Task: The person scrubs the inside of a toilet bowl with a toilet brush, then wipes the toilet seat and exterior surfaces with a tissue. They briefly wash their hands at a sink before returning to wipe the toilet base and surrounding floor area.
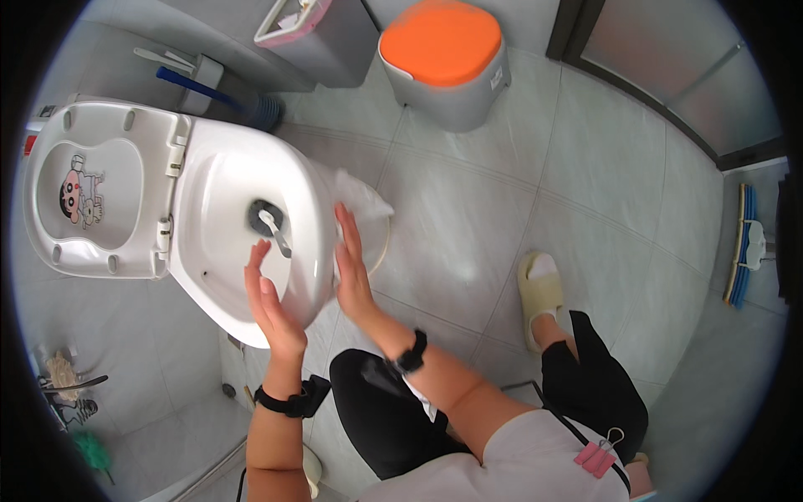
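A white toilet bowl (304, 182) stands before me with its seat and lid raised. In the bowl sits a toilet brush (268, 218), its dark round head over the drain and its pale handle slanting toward me. My left hand (273, 307) is held over the near side of the bowl, palm inward, holding nothing. Just outside the front rim is my right hand (352, 270), facing the left one with straight fingers and nothing in its grasp. A thin white sheet (357, 191) shows past the rim by my right fingertips; whether it is paper or plastic is unclear.
Behind the toilet lean a blue-handled plunger (207, 91) and a brush holder (204, 81). A grey waste bin (342, 50) with a pink liner and an orange-lidded stool or bin (442, 47) stand along the wall. A mop head (743, 245) is at the right.
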### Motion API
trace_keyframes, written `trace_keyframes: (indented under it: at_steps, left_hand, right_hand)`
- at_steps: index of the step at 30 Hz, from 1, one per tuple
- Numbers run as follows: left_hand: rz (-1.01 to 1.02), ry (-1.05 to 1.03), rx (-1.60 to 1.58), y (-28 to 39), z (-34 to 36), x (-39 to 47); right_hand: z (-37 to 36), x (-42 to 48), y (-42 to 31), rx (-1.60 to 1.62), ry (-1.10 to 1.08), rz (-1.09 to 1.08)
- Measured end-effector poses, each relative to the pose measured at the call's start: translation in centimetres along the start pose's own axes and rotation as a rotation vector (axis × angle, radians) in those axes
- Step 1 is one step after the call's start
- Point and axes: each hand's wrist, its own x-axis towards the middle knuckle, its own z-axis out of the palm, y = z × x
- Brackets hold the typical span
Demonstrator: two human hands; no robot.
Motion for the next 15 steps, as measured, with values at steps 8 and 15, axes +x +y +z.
trace_keyframes:
  at_steps: [8, 15]
  left_hand:
    - [0.615, 0.036, 0.158, -4.6, 0.8, -10.0]
    - [0.286, -0.368, 0.435, -12.2, 19.7, -13.6]
  right_hand:
    - [-6.6, 7.1, -0.8, -0.091, -0.499, 0.32]
    - [-4.3, 4.9, -3.1, -0.163, -0.424, 0.412]
